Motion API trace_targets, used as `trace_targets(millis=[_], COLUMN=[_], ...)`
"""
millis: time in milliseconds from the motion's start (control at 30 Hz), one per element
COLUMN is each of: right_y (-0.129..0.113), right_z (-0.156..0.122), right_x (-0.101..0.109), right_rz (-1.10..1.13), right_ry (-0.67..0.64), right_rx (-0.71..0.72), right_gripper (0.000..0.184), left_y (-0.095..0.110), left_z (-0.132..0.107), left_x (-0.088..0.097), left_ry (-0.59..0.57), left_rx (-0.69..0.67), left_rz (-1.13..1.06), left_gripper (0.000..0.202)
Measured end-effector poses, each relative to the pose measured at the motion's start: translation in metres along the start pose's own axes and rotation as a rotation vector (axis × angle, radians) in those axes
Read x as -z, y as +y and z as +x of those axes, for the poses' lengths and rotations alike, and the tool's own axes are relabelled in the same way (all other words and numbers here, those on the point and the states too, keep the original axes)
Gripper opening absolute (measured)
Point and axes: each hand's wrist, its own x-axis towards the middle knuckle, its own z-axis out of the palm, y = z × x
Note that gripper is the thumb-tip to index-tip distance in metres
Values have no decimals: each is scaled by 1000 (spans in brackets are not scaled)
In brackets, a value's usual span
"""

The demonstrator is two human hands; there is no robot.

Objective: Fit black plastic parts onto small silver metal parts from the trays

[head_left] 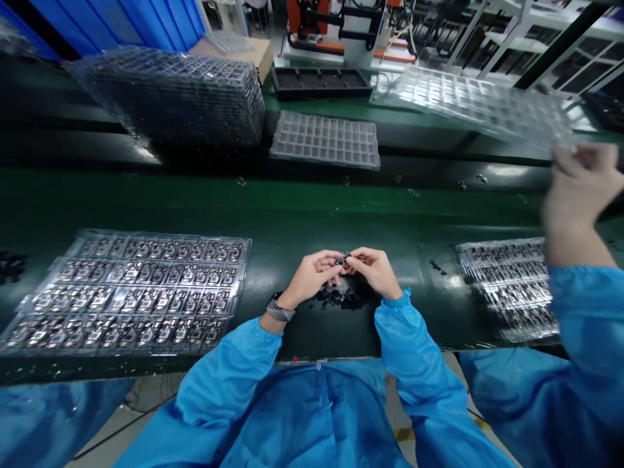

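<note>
Between the fingertips of both hands is a small dark electronic part (343, 259), too small to make out in detail. My left hand (318, 273) pinches it from one side, and my right hand (374, 269) grips it from the other. Just below my hands lies a pile of small black pieces (347, 296) on the green work surface (292, 221). To the left, a clear plastic tray (246, 273) holds rows of small circuit boards (131, 299).
A co-worker's hand (580, 188) reaches in at right, by a clear tray (468, 97). Another filled tray (517, 286) lies near that sleeve. Behind are a compartment tray (325, 138), stacked trays (195, 97) and a black tray (322, 82). Several small parts (413, 192) lie along the belt.
</note>
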Motion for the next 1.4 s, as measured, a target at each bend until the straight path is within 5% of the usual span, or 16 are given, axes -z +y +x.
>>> trace_targets(millis=[333, 733, 1133, 1267, 1400], right_y=[-1, 4, 3, 2, 4], right_z=[0, 3, -3, -5, -3], right_x=[-7, -8, -5, -1, 4], right_rz=[-21, 95, 14, -11, -11], right_ry=[55, 42, 65, 71, 108], right_rx=[18, -74, -12, 15, 31], right_gripper=[42, 55, 39, 36, 36], left_y=[6, 7, 5, 25, 70], left_z=[-9, -5, -10, -38, -124], left_x=[-5, -3, -9, -11, 3], left_ry=[63, 14, 36, 92, 225], left_rx=[-42, 40, -59, -45, -10], left_rz=[200, 86, 244, 205, 235], left_gripper=[46, 58, 47, 47, 47])
